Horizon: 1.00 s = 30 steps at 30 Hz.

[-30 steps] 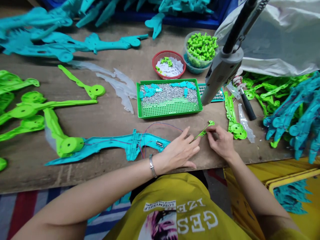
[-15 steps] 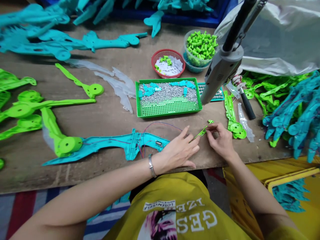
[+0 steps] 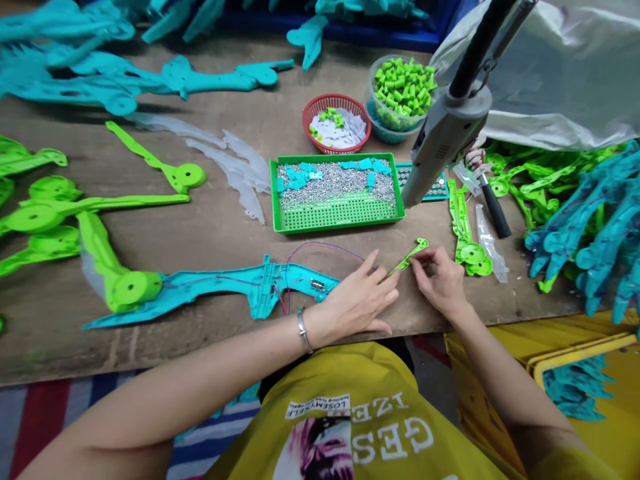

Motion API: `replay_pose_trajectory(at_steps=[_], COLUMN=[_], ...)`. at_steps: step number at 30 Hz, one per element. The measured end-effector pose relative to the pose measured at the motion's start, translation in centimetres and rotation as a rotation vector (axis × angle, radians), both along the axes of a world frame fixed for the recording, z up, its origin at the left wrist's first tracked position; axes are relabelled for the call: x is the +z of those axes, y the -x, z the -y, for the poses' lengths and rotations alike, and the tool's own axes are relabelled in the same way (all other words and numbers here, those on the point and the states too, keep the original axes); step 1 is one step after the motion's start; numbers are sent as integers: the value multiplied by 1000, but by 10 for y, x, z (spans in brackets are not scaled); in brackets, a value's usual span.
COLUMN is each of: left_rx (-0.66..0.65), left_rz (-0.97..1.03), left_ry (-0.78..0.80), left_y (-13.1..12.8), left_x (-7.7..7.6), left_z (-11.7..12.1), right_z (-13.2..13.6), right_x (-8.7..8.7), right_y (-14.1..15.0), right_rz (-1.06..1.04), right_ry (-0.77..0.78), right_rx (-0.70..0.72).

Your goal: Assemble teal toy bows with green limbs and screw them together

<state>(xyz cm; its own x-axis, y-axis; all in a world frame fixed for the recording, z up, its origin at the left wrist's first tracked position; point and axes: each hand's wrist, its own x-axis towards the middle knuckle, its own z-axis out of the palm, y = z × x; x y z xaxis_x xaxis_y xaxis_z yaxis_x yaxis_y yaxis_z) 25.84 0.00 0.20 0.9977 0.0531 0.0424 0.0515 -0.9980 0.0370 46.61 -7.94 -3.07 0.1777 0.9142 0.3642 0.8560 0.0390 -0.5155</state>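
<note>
A narrow light-green plastic part [image 3: 414, 251] with a rounded end lies on the table, slanting between my two hands. My left hand [image 3: 353, 301] rests palm down with its fingers stretched out, the fingertips over the lower end of that part. Thumb and fingertips of my right hand [image 3: 440, 280] are pinched together right beside the part's edge; anything between them is too small to make out. Left of my left hand lies a long blue plastic half-shell [image 3: 200, 287] with red and blue wires and a small metal piece, its right end partly hidden under the hand.
Behind my hands stands a green tray [image 3: 340, 223] of screws. Beyond it are a red basket [image 3: 307, 120] and a tub [image 3: 373, 87] of green caps. A grey electric screwdriver [image 3: 447, 143] hangs at the right. A black-handled tool [image 3: 495, 208] and green shells [image 3: 463, 233] lie nearby.
My right fingertips have shifted slightly down off the green part, so more of its upper end shows. My left hand keeps its place.
</note>
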Motion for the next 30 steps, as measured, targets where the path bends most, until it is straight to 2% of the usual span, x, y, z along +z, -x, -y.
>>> replay_pose_trajectory(at_steps=[8, 15, 19, 22, 30], left_rx=[-8, -8, -12, -14, -28], left_rz=[-5, 8, 8, -9, -35], left_ry=[-11, 18, 4, 2, 12], left_y=[0, 2, 3, 3, 2], left_x=[0, 2, 1, 1, 3], left_z=[0, -1, -2, -3, -4], right_z=[2, 0, 1, 3, 17], right_x=[3, 2, -2, -3, -8], right_y=[-1, -4, -7, -8, -9], right_rz=[69, -27, 166, 287, 345], right_ry=[4, 22, -34, -20, 64], right_rx=[64, 40, 102, 142, 248])
